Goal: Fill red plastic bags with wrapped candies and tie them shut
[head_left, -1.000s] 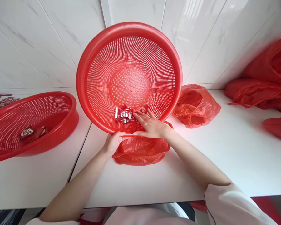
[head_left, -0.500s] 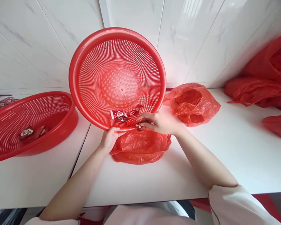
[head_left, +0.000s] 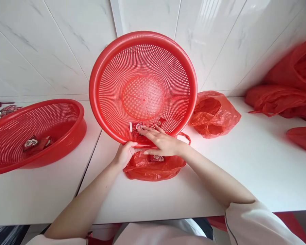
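My left hand [head_left: 125, 154] grips the lower rim of a red perforated plastic basket [head_left: 144, 39], which is tipped up so its inside faces me. A few small red wrapped packets [head_left: 136, 127] lie low on its inner wall. Over them my right hand [head_left: 164, 141] is spread, fingertips at the packets and holding nothing that I can see. Below the rim, a red plastic bag [head_left: 153, 174] lies with its mouth open on the white table. One red packet [head_left: 156, 158] shows in the bag's mouth, just under my right hand.
To the left stands a second red basket [head_left: 73, 136] with a few packets [head_left: 32, 143] in it. Another red bag [head_left: 228, 117] sits to the right of the tilted basket. More red bags [head_left: 277, 98] are piled at the far right, against the tiled wall [head_left: 219, 44].
The packet in my right hand has been let go and now shows in the bag. My right hand has opened over the remaining packets. The tilted basket has shifted right.
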`<state>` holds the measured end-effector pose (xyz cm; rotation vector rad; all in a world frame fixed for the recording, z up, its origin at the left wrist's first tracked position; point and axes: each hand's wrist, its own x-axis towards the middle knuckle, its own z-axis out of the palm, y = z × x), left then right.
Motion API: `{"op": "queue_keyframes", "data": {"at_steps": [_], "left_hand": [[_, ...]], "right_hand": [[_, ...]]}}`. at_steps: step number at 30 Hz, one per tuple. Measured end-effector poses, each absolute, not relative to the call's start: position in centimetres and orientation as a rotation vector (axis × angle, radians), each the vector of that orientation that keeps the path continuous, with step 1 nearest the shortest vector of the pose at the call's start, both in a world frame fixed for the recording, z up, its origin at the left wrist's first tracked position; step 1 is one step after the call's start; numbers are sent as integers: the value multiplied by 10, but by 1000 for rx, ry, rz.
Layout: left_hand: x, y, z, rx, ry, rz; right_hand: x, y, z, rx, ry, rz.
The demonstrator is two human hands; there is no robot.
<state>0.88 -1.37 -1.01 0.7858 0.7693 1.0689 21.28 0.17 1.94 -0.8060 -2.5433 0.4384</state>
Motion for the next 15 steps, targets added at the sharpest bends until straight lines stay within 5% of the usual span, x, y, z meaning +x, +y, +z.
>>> {"op": "queue_keyframes", "data": {"at_steps": [15], "left_hand": [[3,-6,-17,834,748,1105]], "right_hand": [[228,-1,45,-782,-2215,658]]}}
